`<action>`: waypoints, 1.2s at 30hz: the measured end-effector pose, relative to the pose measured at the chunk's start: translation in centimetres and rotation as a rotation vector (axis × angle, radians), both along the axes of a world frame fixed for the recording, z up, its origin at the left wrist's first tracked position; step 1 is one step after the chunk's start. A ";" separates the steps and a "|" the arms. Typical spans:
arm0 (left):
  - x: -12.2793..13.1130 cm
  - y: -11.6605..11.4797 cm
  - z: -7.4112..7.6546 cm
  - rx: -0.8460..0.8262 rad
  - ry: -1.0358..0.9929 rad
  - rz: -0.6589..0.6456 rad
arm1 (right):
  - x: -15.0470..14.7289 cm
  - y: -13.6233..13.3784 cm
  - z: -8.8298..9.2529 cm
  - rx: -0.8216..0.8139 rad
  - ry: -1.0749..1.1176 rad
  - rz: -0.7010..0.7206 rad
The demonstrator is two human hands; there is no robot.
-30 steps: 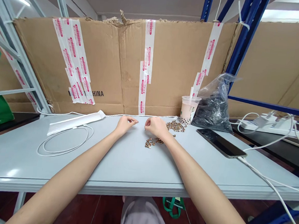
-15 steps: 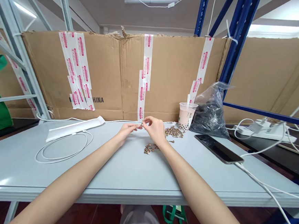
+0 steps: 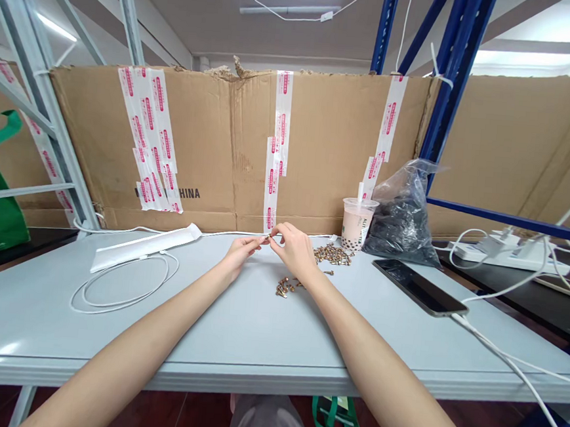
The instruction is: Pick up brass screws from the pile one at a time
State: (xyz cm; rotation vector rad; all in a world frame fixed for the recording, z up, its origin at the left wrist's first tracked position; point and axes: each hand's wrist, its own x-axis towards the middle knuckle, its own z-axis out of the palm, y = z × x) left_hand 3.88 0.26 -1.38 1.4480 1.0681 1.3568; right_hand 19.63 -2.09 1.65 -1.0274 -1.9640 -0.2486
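The left hand (image 3: pixel 239 253) pinches a tiny brass screw (image 3: pixel 266 237) between closed fingertips; the right hand (image 3: pixel 296 250) curls in against it, its grip impossible to tell. A heap of brass screws (image 3: pixel 332 255) lies at 3 o'clock; a smaller scatter (image 3: pixel 284 287) lies at 5 o'clock

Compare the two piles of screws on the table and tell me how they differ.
The far pile of screws is larger and denser than the near pile of screws, which is a small, loose cluster. The far pile lies beside the plastic tea cup, while the near pile sits closer to the table's front edge. Both are brass-coloured and lie loose on the table.
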 end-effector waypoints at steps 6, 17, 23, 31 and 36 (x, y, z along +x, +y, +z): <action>-0.3 0.2 0.1 0.067 0.034 0.021 | -0.1 -0.1 -0.1 -0.094 0.011 0.063; 0.1 -0.5 1.1 0.298 0.083 0.063 | 0.1 0.9 -0.2 -0.280 0.243 0.126; -0.1 -0.9 1.3 0.503 0.390 0.239 | 0.0 2.4 -1.4 -0.428 0.382 0.183; -0.2 -1.5 1.5 0.669 0.586 0.253 | 0.3 3.0 -1.6 -0.491 0.340 0.287; -0.2 -1.6 1.7 0.703 0.568 0.246 | 0.6 2.6 -1.0 -0.461 0.251 0.387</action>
